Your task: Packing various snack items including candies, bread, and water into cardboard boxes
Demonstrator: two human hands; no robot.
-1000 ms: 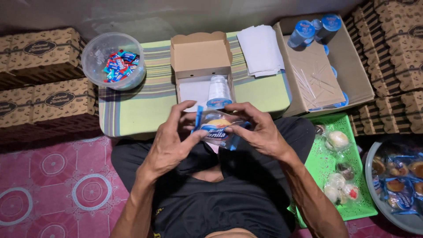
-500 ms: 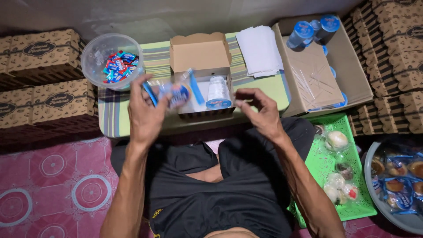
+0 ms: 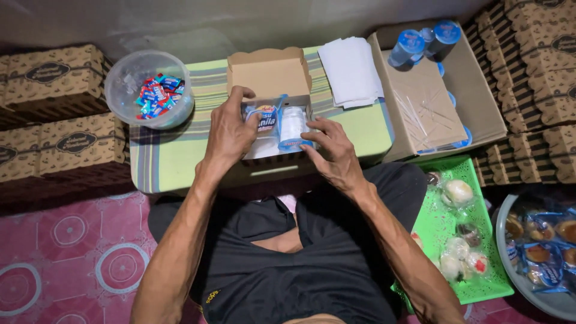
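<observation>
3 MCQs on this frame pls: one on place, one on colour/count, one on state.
1. Where is the left hand?
A. in the open cardboard box, on the snack packet
B. in the plastic bowl
C. on the green tray

2. What colour is the tray by the person's right leg?
A. red
B. green
C. white

3. How does the water cup in the box stand?
A. upright
B. lying on its side
C. outside the box

Answers:
1. A: the left fingers press the packet inside the box.
2. B: the tray with the wrapped cakes is bright green.
3. B: the cup's side faces up, with its blue rim toward the person, and the right hand touches it.
</observation>
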